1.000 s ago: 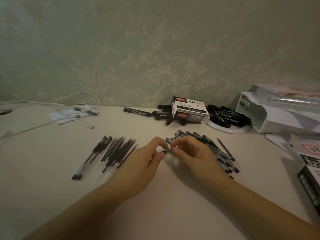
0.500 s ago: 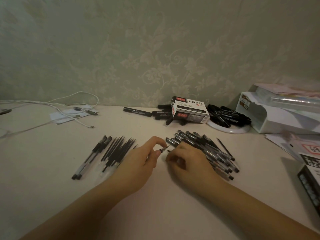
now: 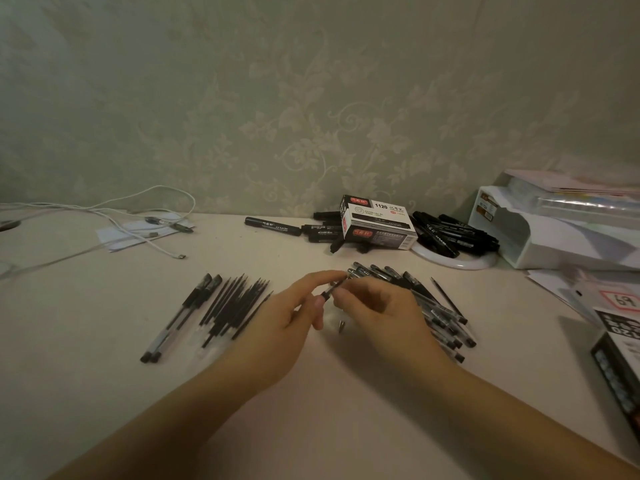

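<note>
Pen [image 3: 332,289] sits just above the worktop [image 3: 311,410], between my hands. The fingers of my left hand [image 3: 284,323] pinch its near, dark end, and the fingers of my right hand [image 3: 381,313] curl round the far end. Its long axis slants from near-left to far-right, so I judge any pull should run along that line. A small metal tip [image 3: 341,326] lies below it.

Bare tabletop [image 3: 329,410] lies open nearer than the left grip [image 3: 277,327] and right grip [image 3: 377,317]; refills [image 3: 235,306] crowd their left, a pen heap [image 3: 446,323] their right.
</note>
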Tool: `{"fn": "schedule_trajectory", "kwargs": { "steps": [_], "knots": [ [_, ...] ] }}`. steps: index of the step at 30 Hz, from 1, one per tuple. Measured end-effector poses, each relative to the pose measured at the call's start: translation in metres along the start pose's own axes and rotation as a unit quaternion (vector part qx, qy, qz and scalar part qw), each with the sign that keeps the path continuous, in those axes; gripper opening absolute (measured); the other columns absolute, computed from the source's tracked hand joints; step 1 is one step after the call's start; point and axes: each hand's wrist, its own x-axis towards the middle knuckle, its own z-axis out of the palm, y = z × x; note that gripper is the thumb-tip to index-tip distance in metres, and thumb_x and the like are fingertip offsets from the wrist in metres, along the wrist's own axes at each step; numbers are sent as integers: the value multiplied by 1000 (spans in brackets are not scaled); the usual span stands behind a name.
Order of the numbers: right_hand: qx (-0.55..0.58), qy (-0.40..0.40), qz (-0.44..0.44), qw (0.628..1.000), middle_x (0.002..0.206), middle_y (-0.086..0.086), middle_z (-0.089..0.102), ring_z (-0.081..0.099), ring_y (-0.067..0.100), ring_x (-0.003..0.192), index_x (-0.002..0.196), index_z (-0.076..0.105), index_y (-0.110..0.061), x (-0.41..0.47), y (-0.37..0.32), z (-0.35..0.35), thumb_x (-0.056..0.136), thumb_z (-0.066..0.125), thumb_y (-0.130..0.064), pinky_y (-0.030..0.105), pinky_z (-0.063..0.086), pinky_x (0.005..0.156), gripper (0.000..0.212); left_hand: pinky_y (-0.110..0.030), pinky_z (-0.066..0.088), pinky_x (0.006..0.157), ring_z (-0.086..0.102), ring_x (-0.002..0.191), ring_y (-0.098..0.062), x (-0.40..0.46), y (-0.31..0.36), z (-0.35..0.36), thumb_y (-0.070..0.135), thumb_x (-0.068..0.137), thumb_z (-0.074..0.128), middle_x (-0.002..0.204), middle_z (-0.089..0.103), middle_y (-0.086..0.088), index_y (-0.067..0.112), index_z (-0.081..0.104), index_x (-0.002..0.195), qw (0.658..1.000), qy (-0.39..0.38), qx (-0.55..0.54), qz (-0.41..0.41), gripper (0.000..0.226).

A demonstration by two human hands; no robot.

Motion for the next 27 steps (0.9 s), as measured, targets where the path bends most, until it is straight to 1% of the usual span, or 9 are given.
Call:
{"fn": "schedule_trajectory", "kwargs": {
  "steps": [6, 9, 12, 14, 17, 20, 22, 24, 27],
  "knots": [
    [84, -4, 40, 996, 86, -1, 75, 66, 2, 76, 91, 77, -20, -2, -1, 6, 90, 69, -19, 11, 50, 68, 7, -10, 39, 60, 47, 62, 2, 0, -1, 2, 19, 101, 40, 73, 54, 14, 50, 51, 128, 999, 3, 45, 14, 42],
    [132, 0, 80, 988, 88, 0, 76, 66, 1, 75, 95, 76, -16, -1, 0, 5, 91, 68, -19, 12, 51, 68, 9, -10, 38, 59, 49, 62, 2, -1, 0, 3, 21, 101, 41, 74, 55, 11, 49, 46, 132, 996, -2, 88, 26, 42],
    [162, 17, 98, 982, 89, 2, 76, 70, 7, 78, 98, 73, -13, 2, 0, 2, 94, 65, -19, 14, 53, 69, 12, -9, 39, 60, 52, 65, 4, -2, 1, 5, 29, 98, 47, 77, 57, 21, 46, 40, 135, 994, -2, 108, 24, 41],
    [195, 38, 107, 974, 91, 4, 76, 72, 14, 84, 102, 70, -10, 7, -1, -3, 96, 60, -18, 19, 56, 71, 13, -9, 42, 61, 54, 66, 3, -3, 2, 6, 37, 94, 52, 84, 54, 30, 46, 35, 134, 992, -10, 122, 22, 45],
    [238, 96, 122, 959, 91, 7, 77, 74, 20, 85, 102, 63, -9, 18, -5, -13, 101, 52, -15, 22, 57, 70, 12, -14, 43, 59, 52, 73, 5, -4, -3, 5, 51, 83, 63, 87, 54, 21, 56, 26, 130, 986, -22, 165, 16, 60],
    [270, 178, 110, 940, 83, 4, 77, 73, 14, 75, 100, 61, -13, 30, -9, -35, 101, 53, -16, 21, 56, 64, 9, -15, 39, 61, 47, 81, 8, -5, -9, 5, 55, 80, 64, 83, 51, 18, 58, 23, 130, 975, -39, 217, 21, 64],
    [186, 222, 84, 953, 77, -2, 75, 70, 6, 67, 99, 64, -17, 36, -10, -56, 99, 56, -18, 16, 54, 58, 8, -12, 38, 62, 48, 81, 10, -3, -9, 6, 50, 84, 62, 86, 51, 21, 53, 29, 129, 972, -40, 232, 23, 56],
    [28, 237, 54, 970, 74, -5, 72, 67, 2, 61, 94, 67, -22, 43, -7, -76, 97, 60, -20, 16, 53, 56, 7, -8, 39, 62, 51, 76, 9, 1, -8, 6, 44, 88, 61, 90, 49, 24, 46, 39, 128, 968, -37, 247, 24, 45],
    [-161, 216, 41, 962, 76, -11, 68, 66, 7, 70, 84, 69, -30, 51, 0, -98, 91, 68, -26, 25, 54, 69, 8, -8, 39, 67, 51, 77, 2, 9, -4, 8, 35, 92, 58, 96, 47, 19, 34, 49, 125, 958, -24, 281, 45, 34]
  ]
}}
